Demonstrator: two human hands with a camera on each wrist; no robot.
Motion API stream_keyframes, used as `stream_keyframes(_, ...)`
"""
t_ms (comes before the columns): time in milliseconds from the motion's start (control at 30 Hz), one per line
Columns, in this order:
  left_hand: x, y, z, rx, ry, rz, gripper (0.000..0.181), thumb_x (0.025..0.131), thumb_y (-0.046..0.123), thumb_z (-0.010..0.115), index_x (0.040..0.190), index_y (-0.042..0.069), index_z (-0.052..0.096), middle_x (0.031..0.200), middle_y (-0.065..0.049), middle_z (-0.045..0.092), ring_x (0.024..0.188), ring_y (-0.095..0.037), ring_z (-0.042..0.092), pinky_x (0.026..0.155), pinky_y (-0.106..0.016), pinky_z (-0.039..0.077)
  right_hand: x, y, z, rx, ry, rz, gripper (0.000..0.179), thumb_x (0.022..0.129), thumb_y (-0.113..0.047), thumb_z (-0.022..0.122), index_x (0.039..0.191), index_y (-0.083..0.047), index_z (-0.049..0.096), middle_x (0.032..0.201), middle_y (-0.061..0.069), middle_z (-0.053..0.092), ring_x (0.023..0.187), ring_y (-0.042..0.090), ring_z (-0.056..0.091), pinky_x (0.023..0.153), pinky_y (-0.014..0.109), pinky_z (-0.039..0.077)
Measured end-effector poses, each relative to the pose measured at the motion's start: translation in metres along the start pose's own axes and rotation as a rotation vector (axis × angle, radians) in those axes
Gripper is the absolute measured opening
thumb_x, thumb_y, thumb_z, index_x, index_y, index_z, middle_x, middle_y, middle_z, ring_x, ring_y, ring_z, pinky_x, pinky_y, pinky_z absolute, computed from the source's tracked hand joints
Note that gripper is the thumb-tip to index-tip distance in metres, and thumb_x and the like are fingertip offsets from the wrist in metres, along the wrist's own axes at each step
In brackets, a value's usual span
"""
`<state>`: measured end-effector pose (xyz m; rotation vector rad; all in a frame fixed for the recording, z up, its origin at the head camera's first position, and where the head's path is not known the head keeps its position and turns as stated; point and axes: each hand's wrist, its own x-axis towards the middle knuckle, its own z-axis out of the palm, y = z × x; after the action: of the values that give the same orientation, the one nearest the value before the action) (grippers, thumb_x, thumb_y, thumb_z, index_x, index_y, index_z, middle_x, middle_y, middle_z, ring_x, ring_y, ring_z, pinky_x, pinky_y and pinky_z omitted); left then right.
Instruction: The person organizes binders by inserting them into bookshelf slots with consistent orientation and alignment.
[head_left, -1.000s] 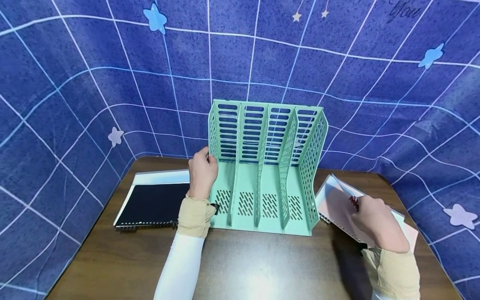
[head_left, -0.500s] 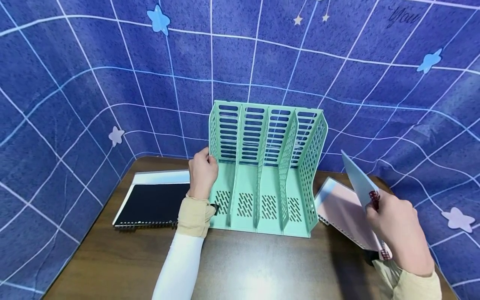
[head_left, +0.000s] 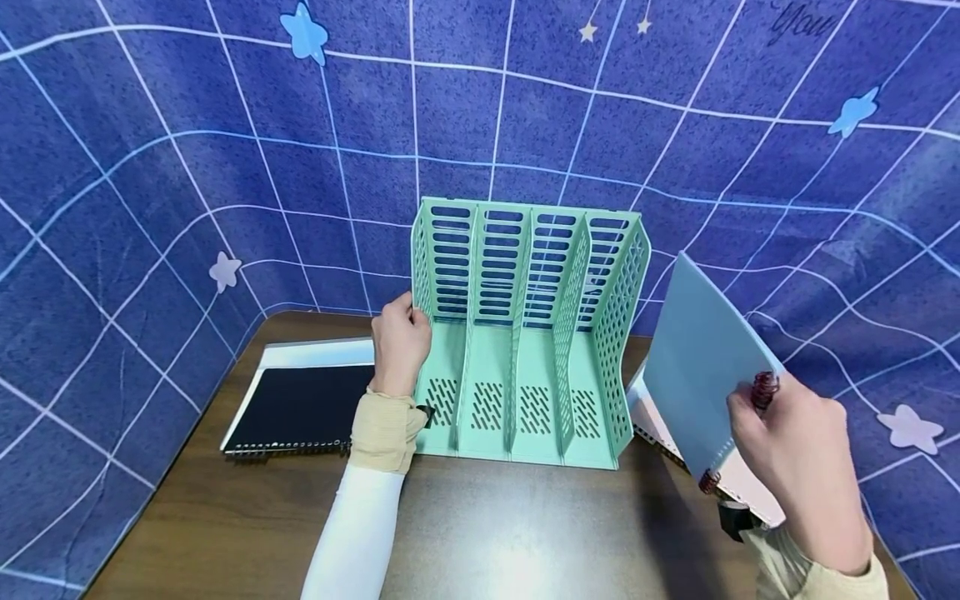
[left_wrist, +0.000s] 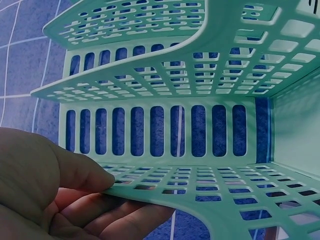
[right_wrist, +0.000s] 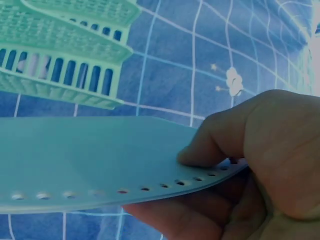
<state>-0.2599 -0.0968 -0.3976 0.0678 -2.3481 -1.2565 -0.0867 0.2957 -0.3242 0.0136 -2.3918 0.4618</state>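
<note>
Notebook with light-blue covers and dark-red coil rings (head_left: 697,367) hung tilted on edge in the right hand (head_left: 802,458), right of a mint-green perforated plastic file rack (head_left: 491,354) with four compartments. Thumb on one cover, fingers behind: a pinch at the punched-hole edge, presumably because the bound side was the stiffest grip.

Left hand (head_left: 401,342) pinched the front rim of the rack's left outer wall, thumb inside, fingers outside, probably to stop the light moulding sliding. Rack stood upright, compartments facing the person, likely for straight access. Thin latticed dividers (left_wrist: 150,75), curved front edges; back panel (left_wrist: 127,130) with round-ended slots.

Pale-pink spiral notebook (head_left: 753,492) lay flat below the blue one; couldn't tell if they touched. Black-covered spiral notebook (head_left: 307,408) lay flat left of the rack. All over a brown wood-grain worktop (head_left: 517,533); blue grid-printed fabric backdrop (head_left: 465,117) behind.
</note>
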Motion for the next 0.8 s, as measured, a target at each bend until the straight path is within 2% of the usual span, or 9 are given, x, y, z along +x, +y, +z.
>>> stream_keyframes(133, 0.000, 0.000, 0.000, 0.011, 0.003, 0.000, 0.025, 0.098, 0.003, 0.046, 0.075, 0.009, 0.049, 0.054, -0.003, 0.036, 0.047, -0.023, 0.035, 0.049, -0.037, 0.033, -0.003, -0.012, -0.008, 0.020, 0.060, -0.005, 0.031, 0.086, -0.011, 0.060, 0.061, -0.016, 0.043, 0.049, 0.001, 0.039, 0.044, 0.023, 0.030, 0.038, 0.033, 0.021)
stream_keyframes(400, 0.001, 0.000, -0.001, 0.005, 0.006, -0.002, 0.024, 0.098, 0.003, 0.047, 0.076, 0.010, 0.051, 0.054, -0.003, 0.036, 0.046, -0.022, 0.034, 0.050, -0.036, 0.032, -0.011, -0.028, -0.023, 0.057, 0.142, 0.047, 0.017, 0.085, -0.013, 0.063, 0.069, -0.012, 0.059, 0.049, 0.001, 0.051, 0.045, 0.001, 0.032, 0.039, 0.030, 0.026)
stream_keyframes(567, 0.001, -0.001, -0.001, 0.006, 0.015, 0.003, 0.023, 0.097, 0.003, 0.048, 0.075, 0.010, 0.050, 0.055, -0.003, 0.036, 0.048, -0.023, 0.035, 0.050, -0.037, 0.032, -0.016, -0.034, -0.028, 0.080, 0.197, 0.046, 0.017, 0.085, -0.014, 0.064, 0.069, -0.008, 0.062, 0.047, 0.000, 0.051, 0.045, -0.004, 0.030, 0.040, 0.026, 0.027)
stream_keyframes(800, 0.001, -0.001, 0.000, 0.012, 0.020, 0.007, 0.022, 0.097, 0.003, 0.048, 0.076, 0.010, 0.052, 0.055, -0.003, 0.041, 0.050, -0.024, 0.038, 0.051, -0.037, 0.033, -0.019, -0.040, -0.036, 0.070, 0.225, 0.045, 0.017, 0.084, -0.015, 0.065, 0.071, -0.005, 0.067, 0.049, 0.001, 0.056, 0.048, -0.009, 0.033, 0.042, 0.025, 0.030)
